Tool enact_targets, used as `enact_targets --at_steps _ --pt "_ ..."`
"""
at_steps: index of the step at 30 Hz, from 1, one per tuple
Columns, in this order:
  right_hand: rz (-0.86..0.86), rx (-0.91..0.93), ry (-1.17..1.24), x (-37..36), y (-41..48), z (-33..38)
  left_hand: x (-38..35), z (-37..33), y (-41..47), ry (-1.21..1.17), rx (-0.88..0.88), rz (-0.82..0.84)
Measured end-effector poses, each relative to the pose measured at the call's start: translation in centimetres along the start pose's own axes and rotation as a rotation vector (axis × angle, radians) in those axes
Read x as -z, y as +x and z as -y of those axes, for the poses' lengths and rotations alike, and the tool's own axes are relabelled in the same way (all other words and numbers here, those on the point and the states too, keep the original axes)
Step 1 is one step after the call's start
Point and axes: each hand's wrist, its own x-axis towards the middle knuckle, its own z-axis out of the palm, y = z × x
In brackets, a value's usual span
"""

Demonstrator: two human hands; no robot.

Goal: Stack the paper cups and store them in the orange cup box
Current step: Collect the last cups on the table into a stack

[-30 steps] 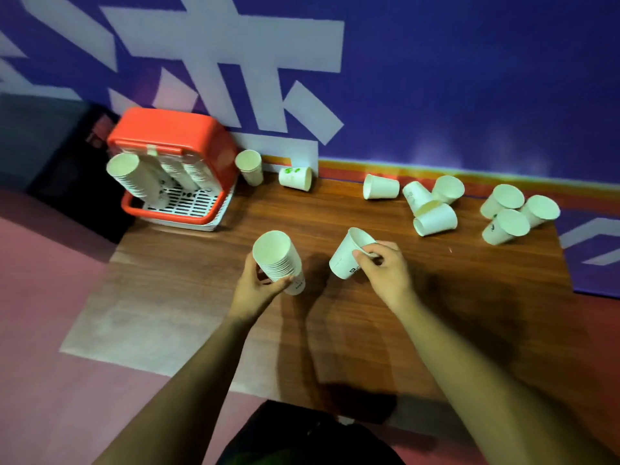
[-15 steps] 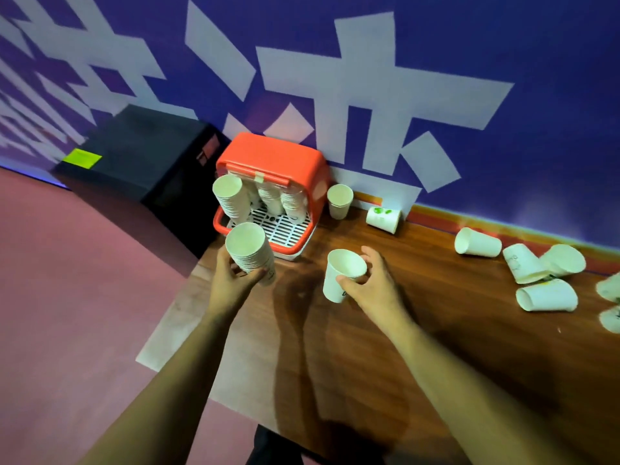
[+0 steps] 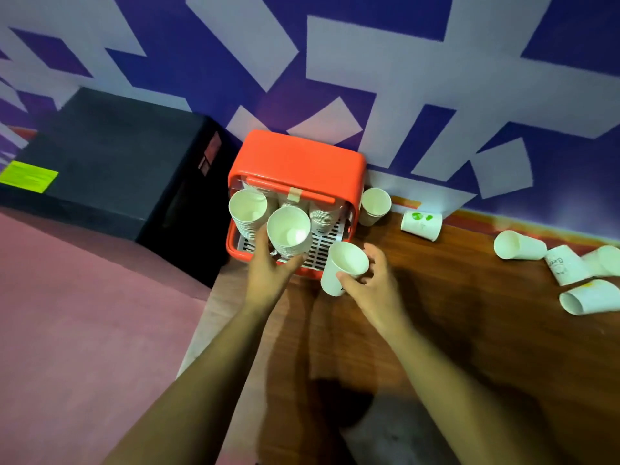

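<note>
The orange cup box (image 3: 297,162) stands against the wall at the table's left end, open at the front, with stacks of cups leaning out over its white grille. My left hand (image 3: 268,268) grips a stack of paper cups (image 3: 289,233) right in front of the box, beside a stack (image 3: 247,211) that rests inside. My right hand (image 3: 372,283) holds a single paper cup (image 3: 342,268) just right of the box's front edge. One upright cup (image 3: 374,206) stands beside the box. A cup with a green mark (image 3: 422,224) lies on its side.
Several loose cups (image 3: 518,245) lie on their sides at the right of the wooden table (image 3: 453,330). A black cabinet (image 3: 110,169) sits left of the box. The purple and white wall runs behind. Pink floor lies to the left.
My left hand has carried the stack forward up to the box's opening. My right hand followed with the single cup. The view has swung left and closer to the box.
</note>
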Motion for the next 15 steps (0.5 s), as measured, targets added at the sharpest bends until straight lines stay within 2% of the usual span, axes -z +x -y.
enact_targets --at_steps 8,15 --pt "-0.042 -0.034 -0.034 -0.9 0.8 0.0 -1.2 3.0 1.4 0.155 0.056 -0.062" --pt "-0.047 -0.060 -0.056 -1.2 0.7 -0.8 -2.7 2.7 2.7 0.147 0.092 -0.106"
